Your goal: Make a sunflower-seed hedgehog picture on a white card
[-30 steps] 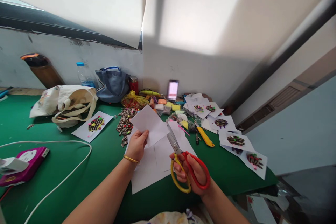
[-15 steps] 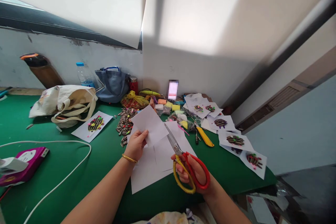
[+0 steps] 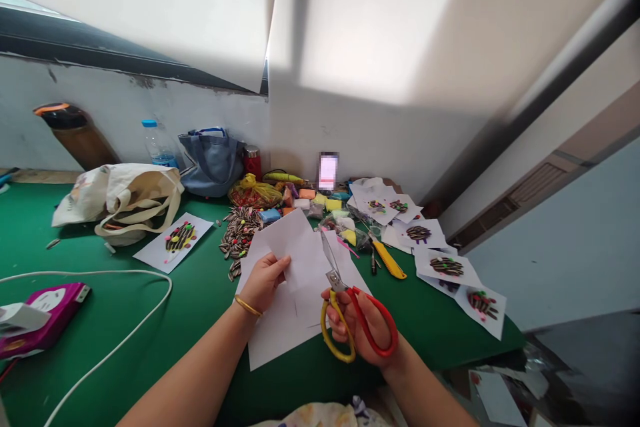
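A small white sheet of paper [image 3: 295, 243] is pinched at its lower left between the thumb and fingers of my left hand [image 3: 264, 281]. My right hand [image 3: 367, 327] has its fingers through the handles of a pair of scissors [image 3: 336, 280], one handle red and one yellow. The blades point up and away, beside the right edge of the held paper; whether they touch it I cannot tell. Beneath both hands, larger white sheets [image 3: 280, 340] lie on the green table. A heap of striped sunflower seeds [image 3: 237, 233] is just left of the paper.
Packets of coloured clay [image 3: 333, 203], a yellow utility knife [image 3: 389, 259] and a phone [image 3: 328, 171] are behind the hands. Seed pictures [image 3: 447, 267] line the right side; another picture [image 3: 175, 240] lies left. Bags [image 3: 213, 160], a purple power strip [image 3: 43, 317] and a white cable [image 3: 167, 287] occupy the left.
The held paper has come down and tilted, its right corner lower. The scissor handles spread slightly, then drew back left. My left hand has shifted slightly right.
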Demonstrator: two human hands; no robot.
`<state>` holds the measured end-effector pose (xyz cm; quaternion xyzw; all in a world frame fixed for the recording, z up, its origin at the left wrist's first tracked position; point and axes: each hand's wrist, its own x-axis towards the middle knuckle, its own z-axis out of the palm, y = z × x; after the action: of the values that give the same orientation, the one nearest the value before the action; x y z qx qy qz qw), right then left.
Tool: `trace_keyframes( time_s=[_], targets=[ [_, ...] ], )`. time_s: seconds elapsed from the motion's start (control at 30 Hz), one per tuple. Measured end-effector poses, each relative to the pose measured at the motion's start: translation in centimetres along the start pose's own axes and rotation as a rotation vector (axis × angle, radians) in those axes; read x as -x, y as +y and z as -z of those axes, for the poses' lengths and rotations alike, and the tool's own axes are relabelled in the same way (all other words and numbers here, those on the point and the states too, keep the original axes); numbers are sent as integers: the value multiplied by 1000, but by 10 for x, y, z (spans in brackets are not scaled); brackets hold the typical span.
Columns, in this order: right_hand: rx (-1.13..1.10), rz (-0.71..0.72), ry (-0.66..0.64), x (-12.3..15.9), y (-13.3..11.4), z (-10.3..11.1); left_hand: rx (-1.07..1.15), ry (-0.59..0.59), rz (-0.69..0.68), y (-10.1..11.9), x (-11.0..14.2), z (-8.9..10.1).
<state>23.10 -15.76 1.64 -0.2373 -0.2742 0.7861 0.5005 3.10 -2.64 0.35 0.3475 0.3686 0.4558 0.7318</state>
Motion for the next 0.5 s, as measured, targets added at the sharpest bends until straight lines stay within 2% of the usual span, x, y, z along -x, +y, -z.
trace_keyframes(
  time_s=[0.17,0.5],
  targets=[
    [-15,53,-3,-3,2,2,-9,-33,11,-2,-1,1],
    [1,49,-4,-2,4,14,-46,-13,18,0,-4,5]
  ],
)
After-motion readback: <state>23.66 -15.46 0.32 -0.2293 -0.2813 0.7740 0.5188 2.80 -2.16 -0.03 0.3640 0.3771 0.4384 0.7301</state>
